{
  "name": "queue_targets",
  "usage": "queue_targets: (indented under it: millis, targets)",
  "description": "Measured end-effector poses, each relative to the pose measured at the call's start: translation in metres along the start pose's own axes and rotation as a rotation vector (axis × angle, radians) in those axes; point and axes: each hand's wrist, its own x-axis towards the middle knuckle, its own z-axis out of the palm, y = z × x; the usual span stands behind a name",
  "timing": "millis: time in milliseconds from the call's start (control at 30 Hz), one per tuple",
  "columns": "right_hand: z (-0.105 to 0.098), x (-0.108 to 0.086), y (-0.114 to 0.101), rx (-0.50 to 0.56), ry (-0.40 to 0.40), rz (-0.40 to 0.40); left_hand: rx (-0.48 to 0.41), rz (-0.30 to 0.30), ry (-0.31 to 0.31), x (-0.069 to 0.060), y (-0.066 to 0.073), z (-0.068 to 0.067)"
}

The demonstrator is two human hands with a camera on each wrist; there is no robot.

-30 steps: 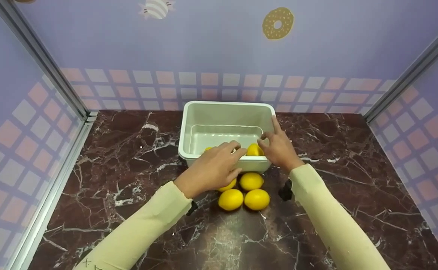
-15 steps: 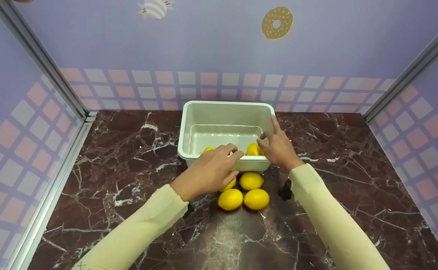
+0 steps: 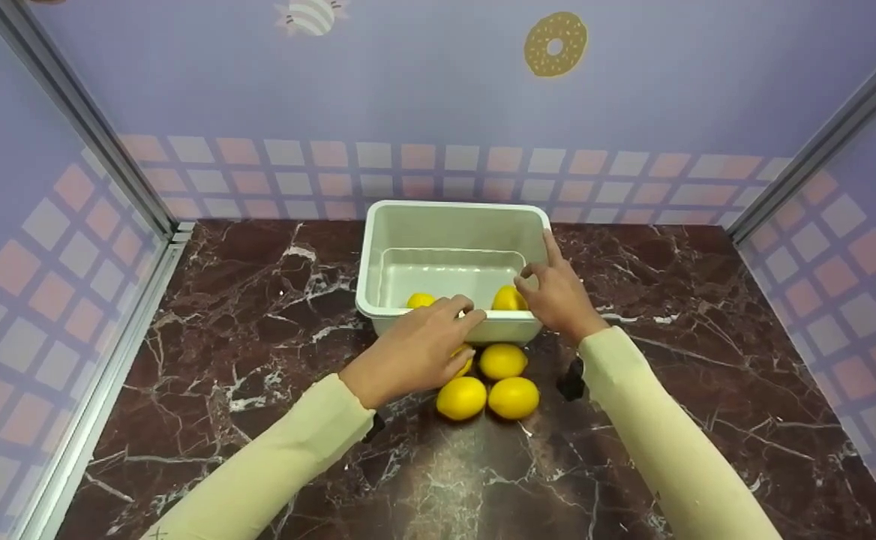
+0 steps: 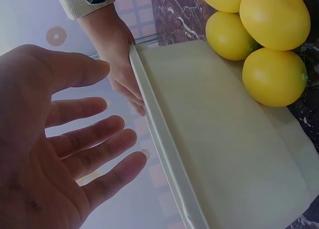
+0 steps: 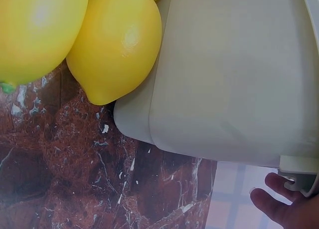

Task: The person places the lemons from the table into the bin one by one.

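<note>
A: First entry, the left hand [image 3: 414,349]?

B: One. Fingers spread and loosely bent, gripping nothing; placed at the near rim of the bin [image 3: 453,227]. Contact with the rim: cannot tell. Left sleeve [image 3: 280,465], pale yellow.

A: The right hand [image 3: 562,300]?

B: One. Holds the rim at the bin's right end, one finger laid straight along it; fingertips [image 5: 269,203] show below the lip in the right wrist view. Right sleeve [image 3: 663,420], matching.

A: The bin itself?

B: Off-white, rectangular, upright. Contents visible: two lemons, namely a left inner lemon [image 3: 421,300], beyond the left hand, and a right inner lemon [image 3: 509,298], beside the right hand.

A: Outside it?

B: Four lemons before the near wall, two by two: far left lemon [image 3: 463,364], partly hidden by the left hand; far right lemon [image 3: 504,361]; near left lemon [image 3: 461,398]; near right lemon [image 3: 514,397].

A: Surroundings?

B: Table [image 3: 228,375], dark red-brown marbling, white veins. Back wall [image 3: 423,75], lavender, pink and white squares below, a printed doughnut [image 3: 538,46] above.
</note>
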Motion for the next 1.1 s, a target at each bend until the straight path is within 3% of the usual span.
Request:
queue_targets:
  millis: [433, 1100]
  targets:
    - [0.0, -0.001, 0.0, -0.013, -0.001, 0.007, 0.028, 0.024, -0.041, 0.001, 0.006, 0.005]
    - [0.0, 0.0, 0.0, -0.005, -0.003, 0.008, 0.072, 0.061, -0.031, -0.001, 0.006, 0.014]
